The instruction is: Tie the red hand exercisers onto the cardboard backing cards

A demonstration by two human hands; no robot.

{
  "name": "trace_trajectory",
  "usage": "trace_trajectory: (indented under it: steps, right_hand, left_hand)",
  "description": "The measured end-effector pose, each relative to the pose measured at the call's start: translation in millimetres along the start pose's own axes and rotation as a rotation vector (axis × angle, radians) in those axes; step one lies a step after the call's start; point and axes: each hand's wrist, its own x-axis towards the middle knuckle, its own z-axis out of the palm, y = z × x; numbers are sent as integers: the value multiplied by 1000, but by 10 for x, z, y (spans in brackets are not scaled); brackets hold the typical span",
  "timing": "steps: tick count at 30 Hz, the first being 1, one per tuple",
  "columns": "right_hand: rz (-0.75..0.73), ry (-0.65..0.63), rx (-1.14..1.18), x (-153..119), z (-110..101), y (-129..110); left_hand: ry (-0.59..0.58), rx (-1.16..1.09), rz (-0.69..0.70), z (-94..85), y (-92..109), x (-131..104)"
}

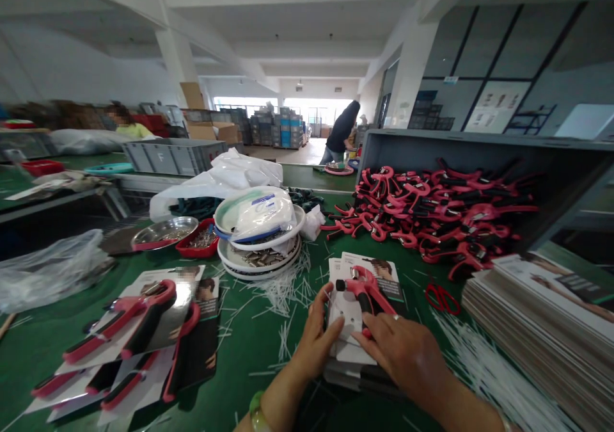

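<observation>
Pink-and-black pliers (pixel 368 291) lie on a printed backing card (pixel 346 320), which rests on a short stack of cards in front of me. At the card's left edge is my left hand (pixel 314 333), its thumb on the face and its index finger along the side, gripping it. My right hand (pixel 407 349) is closed over the pliers' handles near the card's lower right. Its lower fingers are partly hidden. To the left, several pliers (pixel 139 317) sit on overlapping backing cards.
A tipped grey crate (pixel 484 141) spills many pliers at the right. Below it are red scissors (pixel 442 299), a tall card stack (pixel 532 329) and loose white cable ties (pixel 499 368). Stacked bowls (pixel 259 265), a red tray (pixel 197 243) and a metal dish (pixel 165 232) stand further back. Two people work beyond.
</observation>
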Motion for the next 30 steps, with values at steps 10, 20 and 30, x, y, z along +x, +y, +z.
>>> trace_trajectory:
  steps: [10, 20, 30]
  right_hand:
    - [259, -93, 194, -33, -51, 303]
    - [238, -348, 304, 118, 174, 503]
    - [431, -21, 716, -13, 324, 518]
  left_hand:
    - [21, -57, -102, -79, 140, 92]
    - [-178, 966, -18, 155, 796, 961]
    - [-209, 913, 70, 380, 759, 1010]
